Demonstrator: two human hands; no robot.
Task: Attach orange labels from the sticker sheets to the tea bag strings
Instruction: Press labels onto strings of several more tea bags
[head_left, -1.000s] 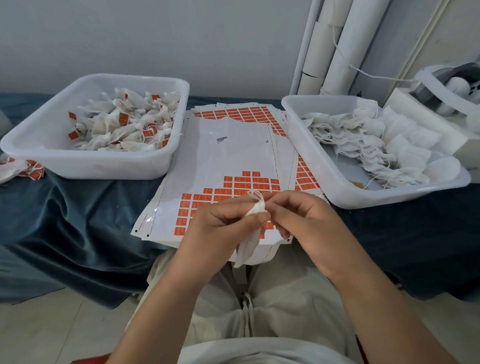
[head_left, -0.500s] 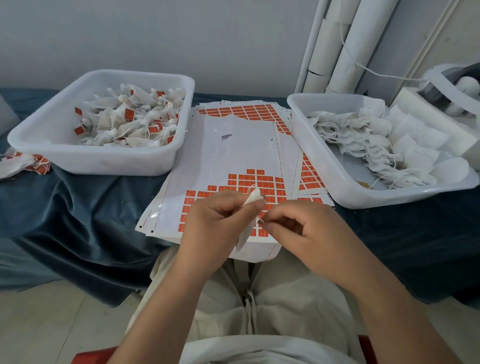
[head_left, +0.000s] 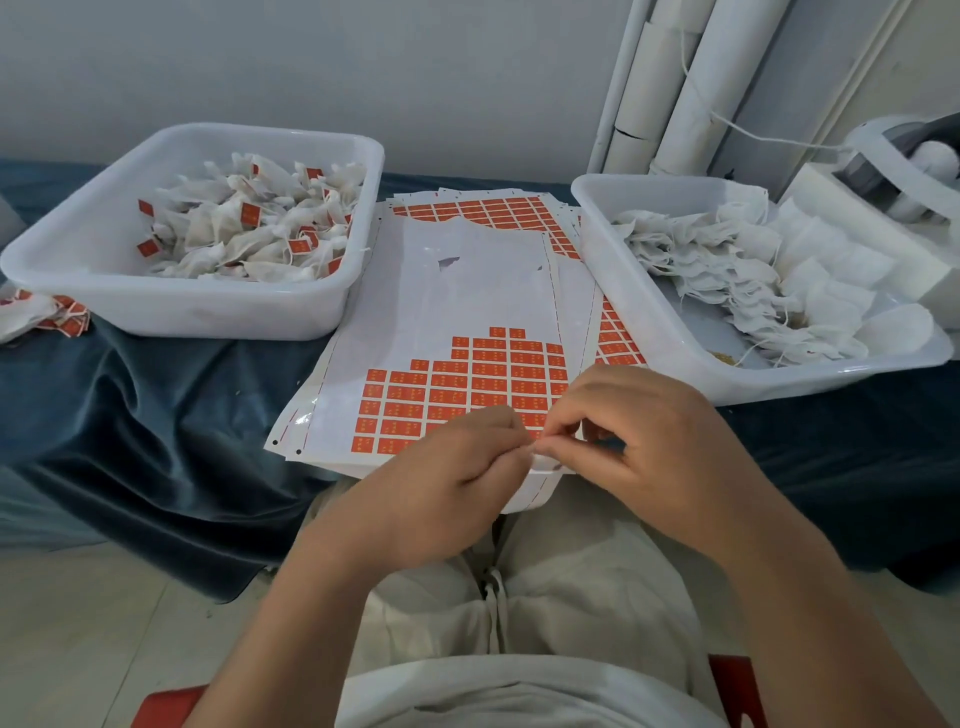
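**Label meets string at the near edge of the sheet**

Our left hand (head_left: 452, 483) and right hand (head_left: 654, 447) meet fingertip to fingertip over the near edge of the top sticker sheet (head_left: 467, 291). Both have thumb and forefinger closed in a tight pinch. The left hand pinches what we take to be the string (head_left: 535, 456), and the right hand pinches what looks like an orange label (head_left: 542, 444). The piece is too small for us to be sure. The tea bag itself is hidden, probably under the left palm.

The unused labels (head_left: 467, 387) fill the near part of the sheet in rows. The far part is bare backing. Unlabelled tea bags (head_left: 727, 270) lie in the right tub (head_left: 639, 322), and finished tea bags (head_left: 249, 234) with orange tags lie in the left tub (head_left: 208, 317). Both tubs stand on the cloth-covered counter (head_left: 130, 415).

We judge the label to be feather-light, thin and floppy, tacky on one face and quick to stick to skin or to itself. It is best held by its very edge, with the sticky face kept away from the fingers. The string is limp and fine and will slip, so we hold it close to its free end and keep it taut across the label. The bag paper is soft and tears easily, so pulling should go through the string gently.
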